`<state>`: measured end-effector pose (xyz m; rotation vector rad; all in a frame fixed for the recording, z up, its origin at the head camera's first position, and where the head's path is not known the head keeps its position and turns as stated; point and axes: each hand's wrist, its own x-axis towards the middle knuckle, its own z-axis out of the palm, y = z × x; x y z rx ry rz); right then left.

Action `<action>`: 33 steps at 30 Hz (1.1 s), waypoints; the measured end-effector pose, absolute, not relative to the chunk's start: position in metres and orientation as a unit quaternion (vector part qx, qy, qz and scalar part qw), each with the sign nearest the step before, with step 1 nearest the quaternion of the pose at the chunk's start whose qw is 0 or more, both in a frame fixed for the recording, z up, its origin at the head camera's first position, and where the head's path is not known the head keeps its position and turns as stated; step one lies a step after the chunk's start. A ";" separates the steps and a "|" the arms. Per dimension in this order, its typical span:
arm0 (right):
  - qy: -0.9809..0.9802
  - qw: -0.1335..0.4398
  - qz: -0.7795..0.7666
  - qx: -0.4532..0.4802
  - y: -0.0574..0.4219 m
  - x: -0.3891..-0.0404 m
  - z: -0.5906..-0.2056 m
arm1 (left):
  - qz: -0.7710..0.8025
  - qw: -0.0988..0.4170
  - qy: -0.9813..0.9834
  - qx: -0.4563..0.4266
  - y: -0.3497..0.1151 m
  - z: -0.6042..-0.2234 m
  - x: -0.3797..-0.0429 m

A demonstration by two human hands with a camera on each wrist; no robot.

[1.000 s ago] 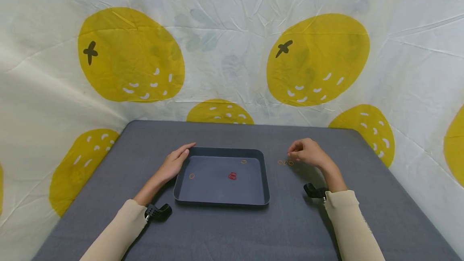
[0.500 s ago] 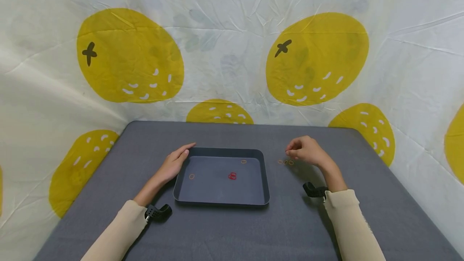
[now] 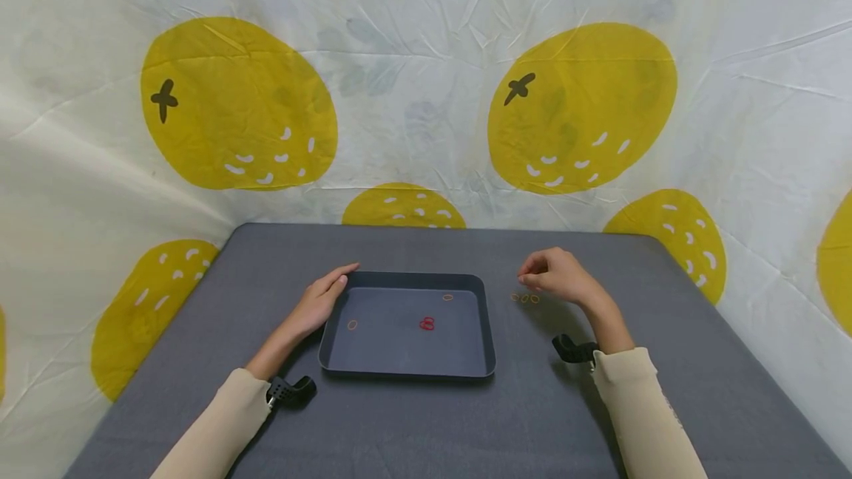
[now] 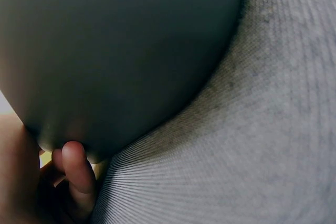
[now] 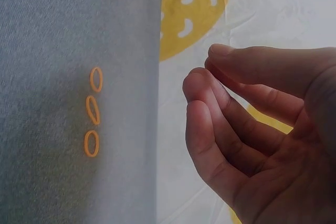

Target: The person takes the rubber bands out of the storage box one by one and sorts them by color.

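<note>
My left hand [image 3: 316, 303] grips the left edge of a dark grey tray [image 3: 407, 373], its thumb at the rim. In the left wrist view, bent fingers [image 4: 79, 169] press against the tray's outer wall [image 4: 131, 66]. My right hand [image 3: 558, 275] hovers over the table right of the tray. Its fingers are curled, the thumb tip meeting the index finger, and nothing shows between them in the right wrist view. Below it lie three orange rubber bands in a row, the middle orange band [image 5: 93, 110] slightly tilted. Inside the tray are red rubber bands [image 3: 427, 324] bunched together.
Two separate orange bands lie in the tray: a left band [image 3: 352, 324] and a back right band [image 3: 448, 298]. A grey cloth covers the table [image 3: 413, 427]. Behind it hangs a white curtain [image 3: 413, 35] printed with yellow fruit.
My right hand has shifted slightly left and away from me above the orange bands; the middle band lies a little differently. My left hand and the tray stay in place.
</note>
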<state>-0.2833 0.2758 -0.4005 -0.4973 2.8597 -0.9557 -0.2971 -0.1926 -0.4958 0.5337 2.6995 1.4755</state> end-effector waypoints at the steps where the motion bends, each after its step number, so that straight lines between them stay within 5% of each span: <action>1: 0.935 0.042 -0.312 -0.164 0.274 -0.283 -0.400 | 0.473 0.009 0.864 0.170 -0.192 -0.496 -0.297; 33: 0.916 0.069 -0.326 -0.222 0.183 -0.304 -0.387 | 0.475 0.007 0.863 0.173 -0.193 -0.493 -0.297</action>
